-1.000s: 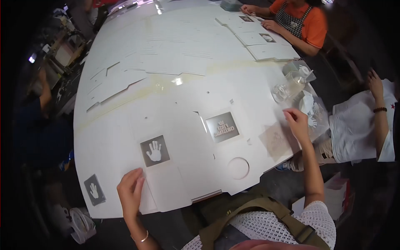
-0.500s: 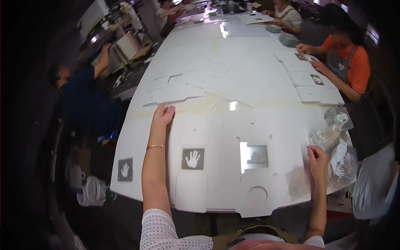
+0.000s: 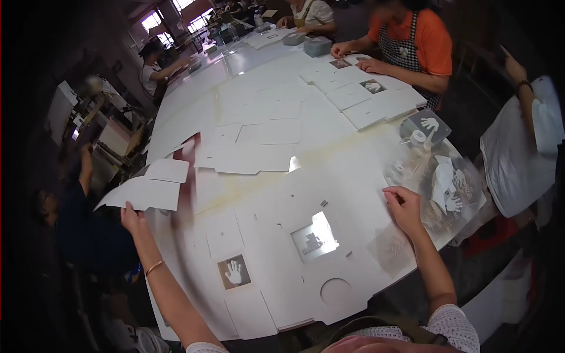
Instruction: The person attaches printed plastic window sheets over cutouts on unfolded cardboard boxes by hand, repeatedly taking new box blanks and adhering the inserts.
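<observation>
The left hand (image 3: 132, 217) pinches at the end of a long, stretched arm. The right hand (image 3: 404, 207), well apart, has curled fingers.

Behind the left fingers (image 3: 128, 209), a thin, gold-coloured bangle (image 3: 154, 268) is worn. Farther back from the fingers, white openwork-knit sleeves (image 3: 453, 327) are seen, with a dark olive strap (image 3: 421, 334) worn between them.
</observation>
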The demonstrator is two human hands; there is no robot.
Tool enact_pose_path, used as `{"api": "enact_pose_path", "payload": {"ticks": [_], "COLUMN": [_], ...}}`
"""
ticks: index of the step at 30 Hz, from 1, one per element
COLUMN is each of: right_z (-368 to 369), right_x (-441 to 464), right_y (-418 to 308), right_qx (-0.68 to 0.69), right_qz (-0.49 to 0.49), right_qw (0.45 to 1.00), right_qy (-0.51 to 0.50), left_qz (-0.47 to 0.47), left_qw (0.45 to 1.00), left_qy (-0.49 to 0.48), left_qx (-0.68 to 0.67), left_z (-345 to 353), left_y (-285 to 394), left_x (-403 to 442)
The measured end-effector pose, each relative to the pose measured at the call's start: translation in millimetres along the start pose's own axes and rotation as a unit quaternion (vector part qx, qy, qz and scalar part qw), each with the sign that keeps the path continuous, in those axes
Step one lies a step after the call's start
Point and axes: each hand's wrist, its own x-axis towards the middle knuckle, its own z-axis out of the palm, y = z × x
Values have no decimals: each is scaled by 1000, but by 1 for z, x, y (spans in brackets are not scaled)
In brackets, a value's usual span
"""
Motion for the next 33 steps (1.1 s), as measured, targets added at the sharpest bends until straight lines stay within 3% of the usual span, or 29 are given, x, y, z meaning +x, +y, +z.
{"api": "enact_pose_path", "payload": {"ticks": [2, 4, 6, 8, 9, 10, 12, 13, 14, 15, 16, 18, 20, 22, 23, 25, 27, 28, 31, 33], "right_z": [3, 7, 9, 10, 10, 12, 18, 20, 20, 18, 14, 8, 4, 0, -1, -5, -10, -9, -18, -21], "right_x": [-1, -5, -9, -13, -16, -20, -27, -31, -36, -40, -43, -45, -52, -61, -61, -59, -59, -66, -88, -117], "right_y": [-2, -1, -19, -34, -35, -40, -55, -66, -81, -91, -97, -108, -110, -102, -96, -105, -123, -118, -111, -109], "right_qx": [13, 89, 109, 193, 207, 207, 337, 337, 385, 430, 429, 536, 543, 487, 569, 596, 510, 499, 328, 246], "right_qz": [-7, 21, 29, 99, 84, 81, 107, 104, 126, 148, 148, 190, 213, 159, 155, 194, 261, 284, 191, 177], "right_qw": [1000, 994, 991, 961, 946, 946, 855, 856, 821, 783, 783, 712, 707, 773, 723, 743, 805, 802, 907, 935], "right_qy": [-10, -59, -78, -169, -234, -234, -380, -379, -402, -424, -424, -412, -399, -374, -361, -233, -157, -165, -185, -183], "left_qz": [62, 104, 103, 101, 86, 69, 66, 48, 29, 29, 52, 72, 41, 2, -9, -33, -78, -104, -129, -143], "left_qw": [998, 990, 985, 978, 962, 938, 933, 916, 897, 897, 921, 943, 940, 945, 946, 950, 947, 943, 958, 963], "left_qy": [-15, -96, -137, -176, -248, -319, -323, -367, -410, -410, -364, -312, -335, -325, -322, -312, -309, -312, -257, -224], "left_qx": [21, 9, -18, -45, -82, -118, -144, -154, -163, -164, -125, -86, -44, -30, -18, -3, -24, -51, -17, 36], "left_z": [11, 15, 32, 43, 45, 47, 47, 42, 37, 33, 28, 16, -3, -24, -29, -43, -62, -72, -87, -109], "left_y": [64, 112, 155, 187, 199, 210, 227, 235, 239, 239, 239, 234, 220, 198, 191, 177, 158, 147, 121, 102], "left_x": [-39, -67, -112, -149, -161, -175, -205, -217, -228, -238, -248, -265, -273, -272, -273, -275, -266, -262, -266, -262]}}
